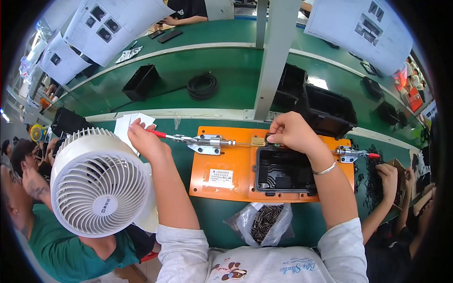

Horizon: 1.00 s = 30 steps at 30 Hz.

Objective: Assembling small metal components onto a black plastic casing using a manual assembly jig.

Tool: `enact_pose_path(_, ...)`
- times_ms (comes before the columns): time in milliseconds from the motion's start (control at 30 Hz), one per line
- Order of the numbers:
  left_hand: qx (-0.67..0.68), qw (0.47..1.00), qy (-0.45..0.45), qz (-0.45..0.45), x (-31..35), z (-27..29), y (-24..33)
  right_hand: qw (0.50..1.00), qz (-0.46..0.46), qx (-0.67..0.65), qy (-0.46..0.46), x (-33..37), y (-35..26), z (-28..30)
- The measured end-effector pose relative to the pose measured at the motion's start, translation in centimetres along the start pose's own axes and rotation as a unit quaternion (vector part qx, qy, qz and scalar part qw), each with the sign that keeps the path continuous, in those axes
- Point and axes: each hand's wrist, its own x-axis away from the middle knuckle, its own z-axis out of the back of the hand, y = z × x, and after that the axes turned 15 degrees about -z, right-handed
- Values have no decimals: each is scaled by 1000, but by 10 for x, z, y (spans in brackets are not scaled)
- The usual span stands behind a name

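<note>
An orange fixture plate (203, 175) lies on the green bench before me, with an open black plastic housing (286, 170) set in it. My left hand (147, 141) is closed on the red handle (159, 134) of the left toggle clamp (207, 144). From that clamp a thin rod runs to a brass block (257, 141) at the housing's upper left corner. Beside the block, my right hand (293, 134) pinches at the housing's upper edge; whatever sits between its fingers is too small to make out. A second toggle clamp (350, 154) is fixed at the plate's right side, partly behind my wrist.
A plastic bag of screws (267, 224) sits near my body. The white fan (101, 195) stands close to my left forearm. Black bins (329, 109) are behind the plate, and black rings (373, 184) lie to the right. Co-workers sit on both sides; one hand (388, 177) is nearby.
</note>
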Motion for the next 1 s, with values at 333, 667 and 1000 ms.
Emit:
enact_pose_path(333,-207,749,-572,-263,134,17,57,929,57,238,278,102,19,11)
enact_pose_path(667,-140,745,-620,-203,148,-11,115,938,14,100,331,163,53,54)
enact_pose_path(1000,-13,725,-661,-193,200,-13,64,785,-96,-284,542,125,168,217)
